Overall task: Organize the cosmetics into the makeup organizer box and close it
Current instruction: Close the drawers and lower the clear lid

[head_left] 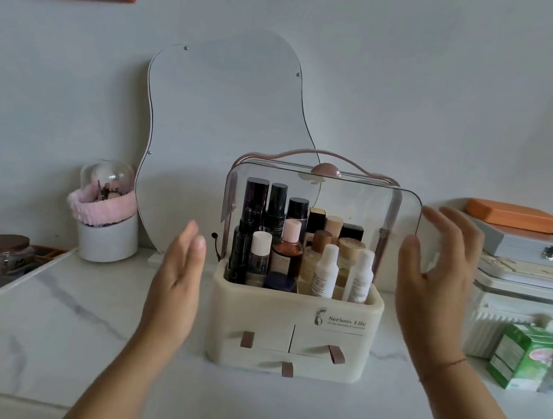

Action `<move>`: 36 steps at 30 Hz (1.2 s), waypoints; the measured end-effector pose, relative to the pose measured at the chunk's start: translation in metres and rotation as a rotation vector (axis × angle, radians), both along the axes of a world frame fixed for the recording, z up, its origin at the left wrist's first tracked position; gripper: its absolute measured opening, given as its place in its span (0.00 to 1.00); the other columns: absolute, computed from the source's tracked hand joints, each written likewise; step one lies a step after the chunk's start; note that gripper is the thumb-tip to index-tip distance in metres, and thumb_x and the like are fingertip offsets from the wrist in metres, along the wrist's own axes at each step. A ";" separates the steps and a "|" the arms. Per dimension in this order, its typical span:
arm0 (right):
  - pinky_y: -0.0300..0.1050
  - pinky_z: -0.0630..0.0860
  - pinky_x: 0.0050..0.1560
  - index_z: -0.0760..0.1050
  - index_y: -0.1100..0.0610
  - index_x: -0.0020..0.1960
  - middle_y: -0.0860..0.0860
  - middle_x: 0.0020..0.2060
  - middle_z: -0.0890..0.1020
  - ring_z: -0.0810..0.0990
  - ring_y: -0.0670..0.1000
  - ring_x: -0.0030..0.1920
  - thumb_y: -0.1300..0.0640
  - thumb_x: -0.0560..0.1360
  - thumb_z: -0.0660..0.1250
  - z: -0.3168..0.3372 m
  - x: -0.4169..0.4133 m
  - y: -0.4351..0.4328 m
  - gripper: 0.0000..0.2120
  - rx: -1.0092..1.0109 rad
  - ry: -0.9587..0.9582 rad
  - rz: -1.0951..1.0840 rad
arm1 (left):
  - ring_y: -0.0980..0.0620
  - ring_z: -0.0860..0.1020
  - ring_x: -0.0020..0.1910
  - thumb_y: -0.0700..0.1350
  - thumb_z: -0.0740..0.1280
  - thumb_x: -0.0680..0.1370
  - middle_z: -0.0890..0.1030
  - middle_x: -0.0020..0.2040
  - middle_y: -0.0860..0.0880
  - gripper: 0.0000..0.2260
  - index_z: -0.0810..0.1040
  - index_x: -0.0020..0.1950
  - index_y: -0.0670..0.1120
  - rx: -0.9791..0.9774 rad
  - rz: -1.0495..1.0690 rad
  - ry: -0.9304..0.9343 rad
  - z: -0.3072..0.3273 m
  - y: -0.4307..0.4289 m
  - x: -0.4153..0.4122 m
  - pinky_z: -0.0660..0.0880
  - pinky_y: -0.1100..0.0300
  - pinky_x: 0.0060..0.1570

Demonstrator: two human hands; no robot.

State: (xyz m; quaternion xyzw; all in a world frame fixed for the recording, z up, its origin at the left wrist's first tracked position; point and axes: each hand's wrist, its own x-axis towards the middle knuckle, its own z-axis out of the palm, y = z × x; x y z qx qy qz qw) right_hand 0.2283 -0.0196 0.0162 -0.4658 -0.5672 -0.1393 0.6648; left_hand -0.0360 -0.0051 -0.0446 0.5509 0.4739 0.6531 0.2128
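Now the packing looks done, and closing is the step in hand. The makeup organizer box (295, 318) stands about midway along the marble desk (65, 323), nearer its back edge than its front. Its top tray is filled with upright cosmetic bottles (288, 245), dark ones at the back left and two white ones at the front right. No loose cosmetics lie on the desk in front of it. The three drawers (308, 342) with brown pull tabs sit flush.

The clear lid (355, 201) is only partly down. It hangs tilted out over the bottles, with its lower edge well above the cream base.

Both hands are empty, with fingers straight and spread. The left hand (178, 274) hovers just beside the box's left wall, apart from it. The right hand (440, 272) is at the lid's right edge, though whether its fingertips touch it cannot be told.

The next move probably calls for both palms to guide the lid down evenly along its hinge until it meets the base rim. The tallest caps at the back left are the likeliest place for it to catch.
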 end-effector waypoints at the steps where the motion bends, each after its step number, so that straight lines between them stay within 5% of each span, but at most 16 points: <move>1: 0.43 0.66 0.68 0.70 0.59 0.66 0.55 0.65 0.70 0.69 0.51 0.66 0.60 0.77 0.62 0.001 0.004 0.003 0.18 -0.066 0.059 0.038 | 0.64 0.63 0.70 0.68 0.51 0.74 0.66 0.73 0.57 0.33 0.64 0.73 0.52 0.027 -0.030 -0.030 0.017 0.003 0.000 0.57 0.66 0.69; 4: 0.48 0.68 0.67 0.62 0.56 0.72 0.51 0.68 0.69 0.69 0.48 0.66 0.53 0.78 0.61 0.000 0.009 0.012 0.24 -0.296 0.186 0.212 | 0.62 0.64 0.70 0.72 0.50 0.72 0.67 0.73 0.55 0.37 0.65 0.73 0.51 0.044 -0.102 -0.080 0.051 0.011 0.005 0.57 0.60 0.72; 6: 0.47 0.70 0.65 0.63 0.53 0.72 0.49 0.66 0.73 0.71 0.47 0.66 0.50 0.78 0.60 -0.005 0.011 0.015 0.23 -0.365 0.190 0.303 | 0.69 0.67 0.65 0.71 0.50 0.71 0.70 0.69 0.57 0.33 0.69 0.69 0.55 0.059 -0.136 -0.086 0.058 0.010 0.013 0.59 0.73 0.65; 10: 0.25 0.71 0.51 0.68 0.35 0.57 0.27 0.51 0.77 0.74 0.29 0.56 0.49 0.79 0.59 -0.016 0.011 0.008 0.10 -0.368 0.179 0.457 | 0.80 0.66 0.58 0.67 0.51 0.76 0.69 0.59 0.75 0.21 0.68 0.66 0.63 0.052 -0.137 -0.022 0.044 0.001 0.027 0.58 0.85 0.51; 12: 0.26 0.71 0.48 0.69 0.33 0.54 0.22 0.47 0.76 0.73 0.26 0.52 0.46 0.79 0.56 -0.026 0.014 0.001 0.08 -0.378 0.183 0.469 | 0.80 0.65 0.59 0.67 0.50 0.75 0.68 0.59 0.76 0.21 0.67 0.66 0.64 0.035 -0.135 -0.022 0.031 -0.003 0.029 0.58 0.85 0.52; 16: 0.38 0.70 0.55 0.70 0.34 0.61 0.33 0.54 0.79 0.75 0.34 0.57 0.39 0.78 0.52 -0.058 0.013 -0.005 0.15 -0.452 0.202 0.560 | 0.68 0.61 0.68 0.70 0.49 0.73 0.64 0.72 0.63 0.33 0.60 0.74 0.56 -0.058 -0.120 -0.008 -0.002 -0.001 0.030 0.56 0.72 0.61; 18: 0.41 0.71 0.57 0.67 0.37 0.66 0.37 0.57 0.78 0.75 0.38 0.59 0.38 0.76 0.51 -0.070 0.010 -0.002 0.20 -0.498 0.210 0.600 | 0.71 0.60 0.66 0.69 0.49 0.74 0.62 0.72 0.62 0.32 0.57 0.75 0.56 -0.088 -0.116 0.025 -0.014 0.002 0.033 0.55 0.72 0.60; 21: 0.36 0.71 0.57 0.61 0.35 0.69 0.30 0.59 0.75 0.72 0.34 0.60 0.39 0.77 0.54 -0.080 0.006 0.006 0.21 -0.531 0.219 0.631 | 0.81 0.58 0.60 0.66 0.52 0.74 0.59 0.69 0.67 0.31 0.55 0.75 0.58 -0.095 -0.115 0.067 -0.026 0.009 0.036 0.54 0.77 0.57; 29: 0.55 0.68 0.69 0.52 0.44 0.75 0.48 0.70 0.68 0.69 0.49 0.69 0.50 0.76 0.65 -0.106 0.013 0.024 0.33 -0.547 0.288 0.687 | 0.61 0.57 0.73 0.68 0.63 0.70 0.55 0.76 0.62 0.36 0.48 0.73 0.68 -0.154 -0.187 -0.020 -0.061 0.024 0.030 0.57 0.61 0.67; 33: 0.48 0.80 0.52 0.59 0.50 0.70 0.47 0.59 0.78 0.79 0.47 0.58 0.57 0.70 0.71 -0.125 0.016 0.023 0.33 -0.609 0.324 0.746 | 0.54 0.74 0.63 0.63 0.71 0.65 0.72 0.68 0.53 0.44 0.52 0.75 0.60 -0.266 -0.266 -0.116 -0.092 0.028 0.027 0.72 0.58 0.62; 36: 0.34 0.79 0.42 0.65 0.54 0.66 0.51 0.53 0.81 0.82 0.42 0.48 0.59 0.70 0.72 -0.143 0.021 0.020 0.28 -0.679 0.339 0.736 | 0.62 0.78 0.55 0.61 0.72 0.63 0.78 0.59 0.57 0.41 0.57 0.72 0.60 -0.292 -0.277 -0.112 -0.105 0.031 0.026 0.74 0.71 0.46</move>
